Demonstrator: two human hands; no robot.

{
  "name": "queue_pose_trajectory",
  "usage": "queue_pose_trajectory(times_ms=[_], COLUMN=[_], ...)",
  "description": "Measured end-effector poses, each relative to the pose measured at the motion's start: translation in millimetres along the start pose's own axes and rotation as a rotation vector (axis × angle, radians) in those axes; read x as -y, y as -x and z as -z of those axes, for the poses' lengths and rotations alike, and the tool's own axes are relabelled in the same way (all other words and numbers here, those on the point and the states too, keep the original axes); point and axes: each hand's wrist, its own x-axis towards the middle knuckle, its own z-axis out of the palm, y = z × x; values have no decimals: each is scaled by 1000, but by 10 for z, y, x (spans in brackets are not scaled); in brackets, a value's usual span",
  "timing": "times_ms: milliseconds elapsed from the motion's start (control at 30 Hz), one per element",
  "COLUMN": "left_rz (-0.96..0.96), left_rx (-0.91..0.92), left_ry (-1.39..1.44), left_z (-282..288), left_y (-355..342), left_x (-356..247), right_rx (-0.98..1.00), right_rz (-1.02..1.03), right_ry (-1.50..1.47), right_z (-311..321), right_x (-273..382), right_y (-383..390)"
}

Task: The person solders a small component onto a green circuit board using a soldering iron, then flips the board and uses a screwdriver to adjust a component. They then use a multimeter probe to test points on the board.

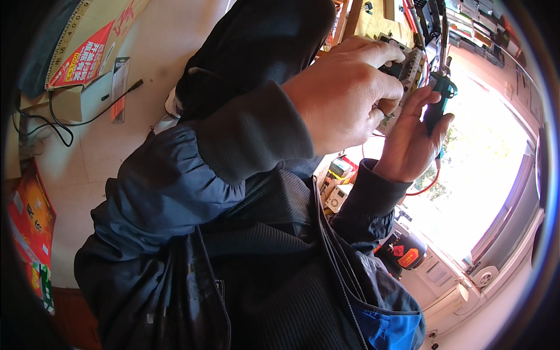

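At the upper middle, my left hand (344,93) is closed, its thumb and fingers curled at the edge of a circuit board (413,65) with a ribbed metal part on it. My fingers cover much of the board. Just to the right, my right hand (413,140) is closed around a teal-and-black handled tool (436,108). A thin tip rises from the tool's upper end. Its exact kind is unclear against the window glare. A thin red wire (430,188) curves beneath my right hand.
A wooden surface (373,20) with cables lies beyond my hands. To the left are a cardboard box (96,96), a black cable (93,119), and a red package (32,210) on the floor. A bright window (484,146) and a black-and-orange round container (403,252) are at right.
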Motion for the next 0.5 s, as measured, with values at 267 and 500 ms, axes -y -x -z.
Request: queue_pose_trajectory(times_ms=[267,500], left_rz=[-61,354], left_rx=[242,650], left_ry=[-153,-47], left_z=[136,361], left_y=[-193,-506], left_x=[28,-219], right_rx=[19,41], right_rz=[31,43], right_ry=[-17,-5], right_z=[5,-30], right_x=[-12,-41], right_y=[-1,-1])
